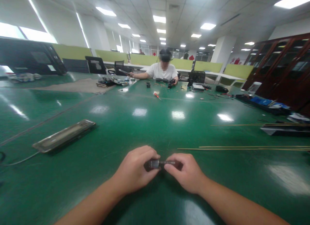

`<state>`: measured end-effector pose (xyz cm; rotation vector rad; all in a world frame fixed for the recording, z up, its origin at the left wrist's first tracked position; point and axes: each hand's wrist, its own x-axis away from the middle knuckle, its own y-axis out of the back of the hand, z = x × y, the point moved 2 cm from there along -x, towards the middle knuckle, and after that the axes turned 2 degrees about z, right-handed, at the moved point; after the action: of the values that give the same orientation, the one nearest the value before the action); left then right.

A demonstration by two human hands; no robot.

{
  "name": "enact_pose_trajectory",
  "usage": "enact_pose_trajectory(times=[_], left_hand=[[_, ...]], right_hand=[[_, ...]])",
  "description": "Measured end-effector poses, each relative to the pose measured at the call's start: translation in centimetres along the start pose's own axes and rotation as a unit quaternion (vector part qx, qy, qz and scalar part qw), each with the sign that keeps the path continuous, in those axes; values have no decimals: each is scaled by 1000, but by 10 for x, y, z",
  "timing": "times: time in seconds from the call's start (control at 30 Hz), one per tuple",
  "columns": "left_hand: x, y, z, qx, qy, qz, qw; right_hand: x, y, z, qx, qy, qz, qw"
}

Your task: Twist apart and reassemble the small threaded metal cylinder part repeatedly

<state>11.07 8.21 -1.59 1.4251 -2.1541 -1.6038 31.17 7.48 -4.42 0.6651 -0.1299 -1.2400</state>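
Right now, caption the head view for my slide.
Both hands hold a dark cylindrical piece over a green table.

The broad green bench (126,134) has a smooth, glossy, lacquer-like top, mirroring the lights in bright patches. At lower centre, the slim dark cylindrical piece with a silver-grey band (154,164) looks metallic, its band faintly shiny. The long, thin, yellow-gold rods (242,149) at right look like smooth brass-toned metal. At left, the long grey-beige rectangular box (65,135) has a shiny top, plastic or metal, I cannot tell which. The small orange-handled screwdriver (156,95) at upper centre appears plastic-gripped. The flat grey-brown sheet (65,86) at left looks matt. The tall reddish-brown cabinet (298,62) at upper right shows polished wood around glossy glass panes. The co-worker's white shirt (155,71) is soft, matt cloth.
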Motion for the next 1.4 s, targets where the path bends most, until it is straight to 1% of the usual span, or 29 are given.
enact_pose_trajectory(times=[0.47,0.67,1.1,1.4], left_hand=[[2,0,2,11,14,-12,1000],[0,2,0,9,16,-23,1000],[2,1,6,11,30,-18,999],[2,3,9,10,26,-24,999]], right_hand=[[0,1,1,-7,0,-9,1000],[0,1,-1,6,-5,-7,1000],[0,2,-1,-12,-17,-22,1000],[0,2,-1,-17,-13,-25,999]])
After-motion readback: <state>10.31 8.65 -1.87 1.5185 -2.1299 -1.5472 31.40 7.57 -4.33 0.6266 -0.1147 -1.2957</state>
